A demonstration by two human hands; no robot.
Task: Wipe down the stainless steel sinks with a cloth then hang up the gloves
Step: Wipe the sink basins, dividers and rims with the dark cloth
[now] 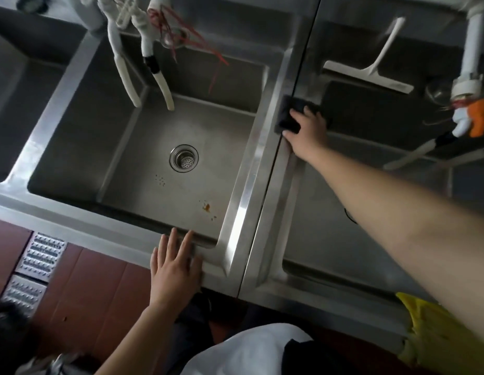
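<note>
Two stainless steel sinks stand side by side. The left sink (pixel 243 209) has a round drain (pixel 184 158) and small orange stains on its floor. My right hand (pixel 307 131) reaches far over the divider and presses a dark cloth (pixel 288 115) onto the rim between the basins, fingers spread flat on it. My left hand (pixel 176 263) rests flat on the front rim of the left sink, holding nothing. Yellow gloves (pixel 435 336) hang over the front edge of the right sink (pixel 273 280) at the lower right.
A white squeegee (pixel 370 74) lies at the back of the right sink. White hoses (pixel 127 74) dangle over the left sink, with red strings beside them. A white pipe with an orange piece (pixel 478 117) hangs at the right. A metal floor grate (pixel 38 261) lies on red tiles.
</note>
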